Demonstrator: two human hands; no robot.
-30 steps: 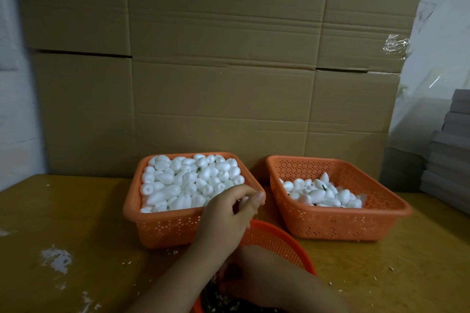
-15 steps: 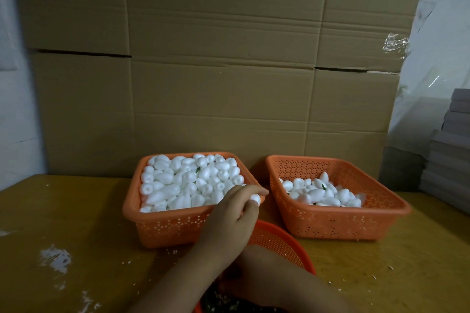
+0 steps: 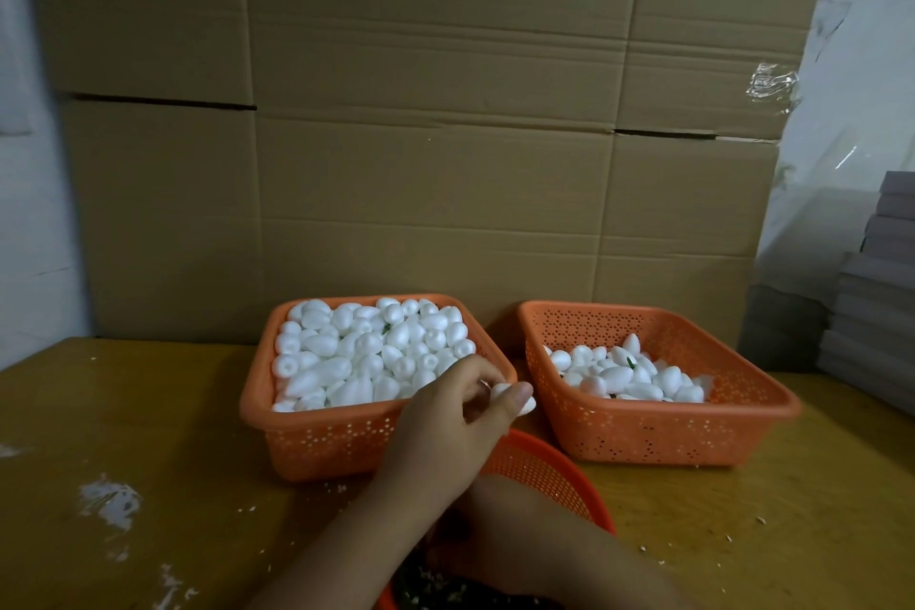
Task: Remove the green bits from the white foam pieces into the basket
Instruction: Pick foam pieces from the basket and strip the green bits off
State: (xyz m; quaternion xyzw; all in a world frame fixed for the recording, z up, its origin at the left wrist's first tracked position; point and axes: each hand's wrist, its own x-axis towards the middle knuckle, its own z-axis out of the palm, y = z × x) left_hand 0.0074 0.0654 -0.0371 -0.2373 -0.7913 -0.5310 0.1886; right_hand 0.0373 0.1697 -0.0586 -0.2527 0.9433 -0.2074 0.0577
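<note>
Setting: small packing or hand-assembly workroom, storeroom-like.
Backdrop: large cardboard cartons [image 3: 431,124] stacked as a wall behind the bench, loose clear tape [image 3: 772,84] on one corner.
Work surface: worn yellow table [image 3: 148,436], paint chipped white, strewn with foam crumbs.
Stock: two orange perforated baskets [image 3: 658,431] holding bulk white foam pieces [image 3: 366,352], sorted by hand.
Side storage: grey flat boards [image 3: 881,292] piled at right.
Walls: plain, pale.
</note>
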